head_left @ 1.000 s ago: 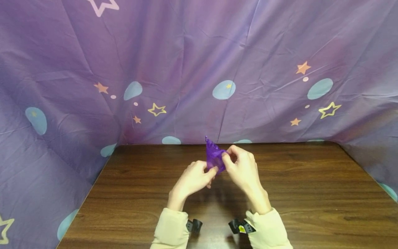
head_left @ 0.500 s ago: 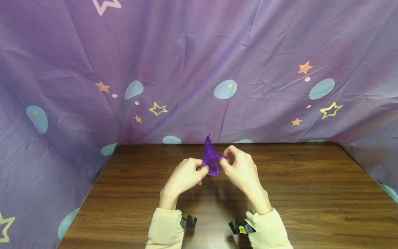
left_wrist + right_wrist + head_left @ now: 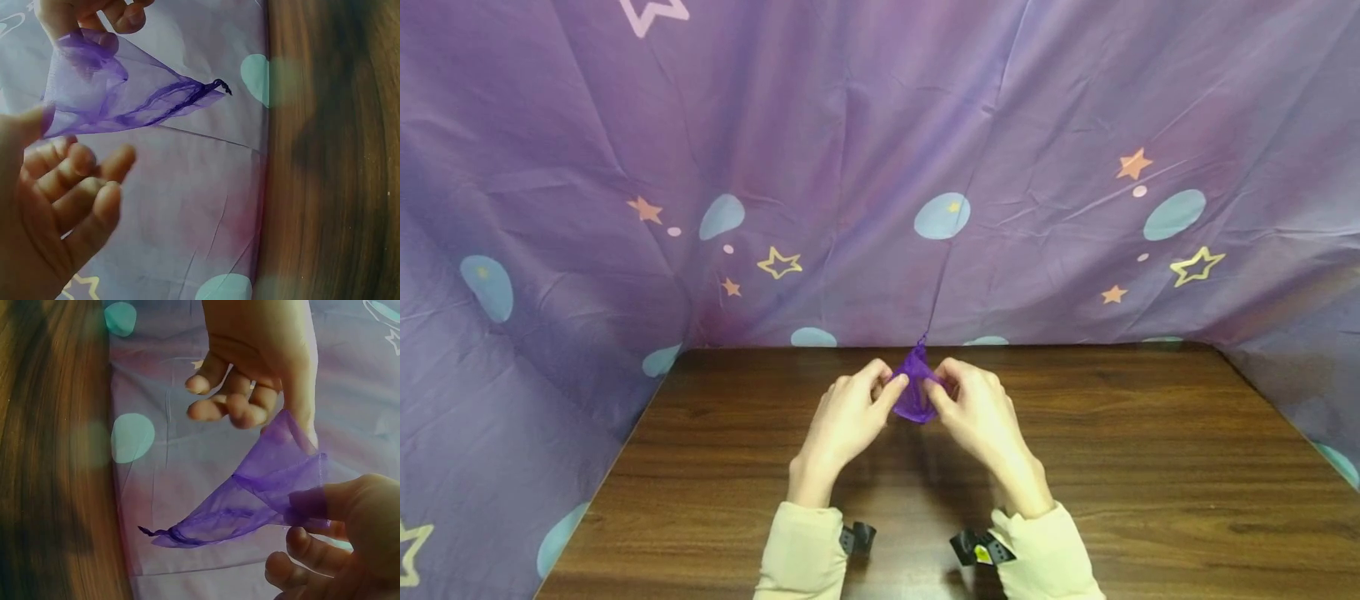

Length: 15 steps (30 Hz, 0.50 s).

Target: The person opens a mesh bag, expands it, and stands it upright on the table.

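Observation:
A small sheer purple drawstring pouch [image 3: 914, 402] is held up over the table between both hands. My left hand [image 3: 844, 417] pinches its left edge between thumb and finger; the other fingers lie loosely curled away from the mesh, as the left wrist view shows. Opposite, my right hand [image 3: 981, 412] pinches the right edge, and in the right wrist view its thumb shows through the fabric [image 3: 250, 494]. The pouch narrows to a gathered end with a dark twisted cord [image 3: 215, 84], which points away from me. No contents show through the mesh.
Brown wood-grain table [image 3: 1150, 467] beneath the hands. A purple curtain [image 3: 850, 125] printed with stars and blue ovals hangs along its back and sides. Black wrist mounts [image 3: 863, 537] stick out from both cream sleeves [image 3: 801, 550].
My left hand first drew left, then rose and came back toward the right hand, spreading the pouch. The corded tip swung right and dropped slightly. The right hand stayed nearly in place.

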Tool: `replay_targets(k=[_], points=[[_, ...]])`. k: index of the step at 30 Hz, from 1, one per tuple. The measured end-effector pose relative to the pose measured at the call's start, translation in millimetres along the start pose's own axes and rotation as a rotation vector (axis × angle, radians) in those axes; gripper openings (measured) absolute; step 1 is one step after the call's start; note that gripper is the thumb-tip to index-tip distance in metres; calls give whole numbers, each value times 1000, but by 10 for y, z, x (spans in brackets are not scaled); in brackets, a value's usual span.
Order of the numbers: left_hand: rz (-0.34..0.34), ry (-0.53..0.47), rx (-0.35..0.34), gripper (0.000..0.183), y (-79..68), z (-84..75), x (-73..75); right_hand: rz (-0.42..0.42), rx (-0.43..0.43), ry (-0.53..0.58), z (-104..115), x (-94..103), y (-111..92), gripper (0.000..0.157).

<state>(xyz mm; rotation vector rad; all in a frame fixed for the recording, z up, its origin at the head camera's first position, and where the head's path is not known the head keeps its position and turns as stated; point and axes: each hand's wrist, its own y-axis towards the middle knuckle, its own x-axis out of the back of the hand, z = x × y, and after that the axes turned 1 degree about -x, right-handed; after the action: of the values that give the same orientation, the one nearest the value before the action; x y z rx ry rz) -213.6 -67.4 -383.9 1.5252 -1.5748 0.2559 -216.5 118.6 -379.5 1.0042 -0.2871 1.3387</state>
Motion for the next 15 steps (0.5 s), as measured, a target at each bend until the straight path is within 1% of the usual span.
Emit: replay_targets(k=[2, 4, 12, 15], points=[[-46, 38, -31, 21, 11, 6, -3, 4, 2, -11, -4, 13, 5, 14], [-75, 68, -52, 19, 18, 13, 1, 8, -1, -22, -3, 25, 9, 14], [-152, 182, -64, 15, 2, 69, 15, -6, -49, -40, 33, 8, -12, 14], [-163, 173, -45, 16, -7, 77, 14, -15, -50, -32, 56, 0, -19, 14]])
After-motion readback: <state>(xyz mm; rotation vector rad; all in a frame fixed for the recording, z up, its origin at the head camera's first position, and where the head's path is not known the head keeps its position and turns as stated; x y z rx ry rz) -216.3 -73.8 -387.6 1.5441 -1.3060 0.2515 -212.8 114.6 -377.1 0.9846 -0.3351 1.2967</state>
